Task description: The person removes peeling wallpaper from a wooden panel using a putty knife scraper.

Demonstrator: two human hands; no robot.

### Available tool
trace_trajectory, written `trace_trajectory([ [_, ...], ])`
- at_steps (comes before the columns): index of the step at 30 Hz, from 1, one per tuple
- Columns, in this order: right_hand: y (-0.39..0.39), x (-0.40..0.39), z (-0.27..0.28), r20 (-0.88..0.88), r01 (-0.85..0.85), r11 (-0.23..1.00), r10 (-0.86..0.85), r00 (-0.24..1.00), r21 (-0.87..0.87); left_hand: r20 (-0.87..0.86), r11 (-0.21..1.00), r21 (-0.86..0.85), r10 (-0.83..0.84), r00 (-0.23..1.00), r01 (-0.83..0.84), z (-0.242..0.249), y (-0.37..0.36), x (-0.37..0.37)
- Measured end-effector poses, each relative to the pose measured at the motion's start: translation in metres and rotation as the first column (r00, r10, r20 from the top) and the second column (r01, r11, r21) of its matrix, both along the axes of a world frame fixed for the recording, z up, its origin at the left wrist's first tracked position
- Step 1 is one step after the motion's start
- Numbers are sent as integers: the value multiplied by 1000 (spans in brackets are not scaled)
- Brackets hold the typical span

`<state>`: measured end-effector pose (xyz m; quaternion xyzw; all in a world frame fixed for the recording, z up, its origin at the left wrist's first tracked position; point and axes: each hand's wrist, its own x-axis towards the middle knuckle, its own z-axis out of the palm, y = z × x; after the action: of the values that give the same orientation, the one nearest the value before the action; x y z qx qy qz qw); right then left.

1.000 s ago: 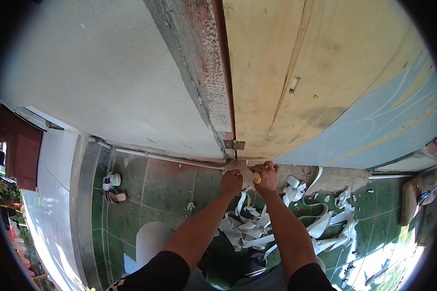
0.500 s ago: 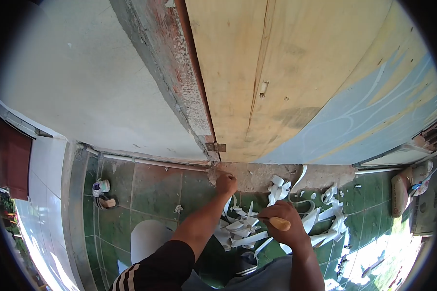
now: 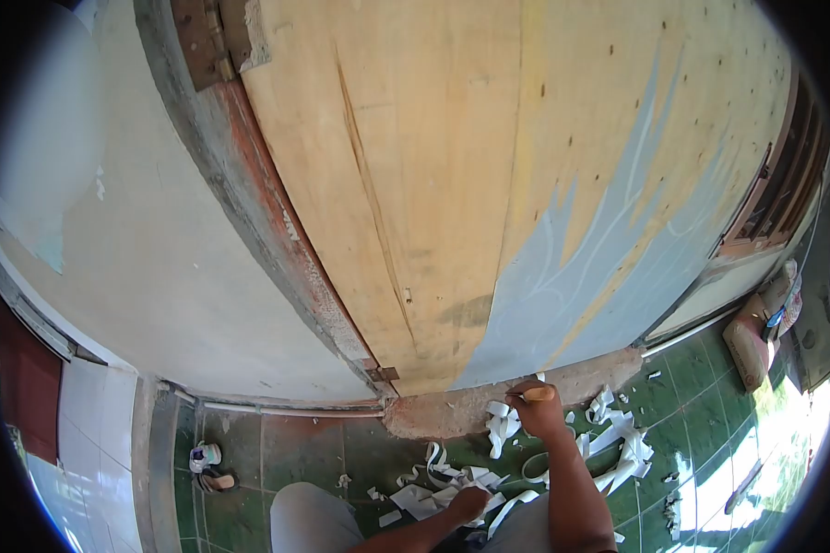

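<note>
My right hand (image 3: pixel 542 419) is wrapped round a tool with a wooden handle (image 3: pixel 539 394). It is held at the foot of the door, and its working end is hidden. White peeled strips (image 3: pixel 503 426) lie just beside this hand. Low in the view, my left hand (image 3: pixel 470 502) is curled over a heap of white strips (image 3: pixel 424 500) near my knees; whatever its fingers may grip is hidden. Bare yellowish wood shows on the door (image 3: pixel 433 230), while a blue-grey covering (image 3: pixel 563 304) with white lines remains on its lower right part.
Green tiles (image 3: pixel 295 452) cover the floor, with more peeled strips (image 3: pixel 632 452) to the right. A rough concrete sill (image 3: pixel 443 417) runs under the door. Shoes (image 3: pixel 214 481) stand at left by the wall, and a brown bag (image 3: pixel 747 346) leans at right.
My left hand has drawn back from the door's lower hinge corner to the strips near my knees. The right hand has moved forward to the door's foot. My view has tilted up.
</note>
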<state>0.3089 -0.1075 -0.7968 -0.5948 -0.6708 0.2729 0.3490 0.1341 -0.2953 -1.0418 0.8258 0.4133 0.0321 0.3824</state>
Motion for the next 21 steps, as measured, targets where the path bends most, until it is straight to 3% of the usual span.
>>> trace_trajectory([
  [1, 1, 1, 7, -69, -6, 997, 11, 998, 78, 90, 1000, 10, -19, 996, 18, -13, 2, -4],
  [2, 4, 2, 15, -133, -10, 988, 31, 991, 155, 30, 994, -73, -75, 997, 77, -6, 7, -7],
  [5, 3, -2, 60, -357, 145, 988, -118, 927, 49, 213, 889, 451, -195, 957, 81, 4, 11, -13],
  [6, 8, 4, 80, -392, 139, 981, -76, 917, 134, 218, 933, 359, -92, 972, 7, 36, 9, -20],
  [8, 17, 10, 147, -374, 163, 949, -52, 926, 271, -15, 956, 248, -155, 988, 154, 46, 18, -22],
  [10, 30, 16, 211, -348, 138, 878, 34, 937, 458, -271, 922, 186, -285, 920, 340, 48, 19, -20],
  [13, 46, 24, 294, -304, 102, 826, 88, 948, 554, -192, 989, -36, -147, 970, 143, 42, 6, -18],
  [17, 59, 27, 367, -190, 68, 799, 58, 980, 597, -178, 924, 17, -373, 910, 382, 3, -2, -20],
  [18, 63, 27, 376, -193, 58, 809, 68, 979, 584, -156, 915, -112, -402, 902, 388, 18, -3, -21],
  [21, 73, 26, 381, -228, 48, 828, 97, 969, 558, -181, 931, -133, -361, 915, 341, 37, -4, -37],
])
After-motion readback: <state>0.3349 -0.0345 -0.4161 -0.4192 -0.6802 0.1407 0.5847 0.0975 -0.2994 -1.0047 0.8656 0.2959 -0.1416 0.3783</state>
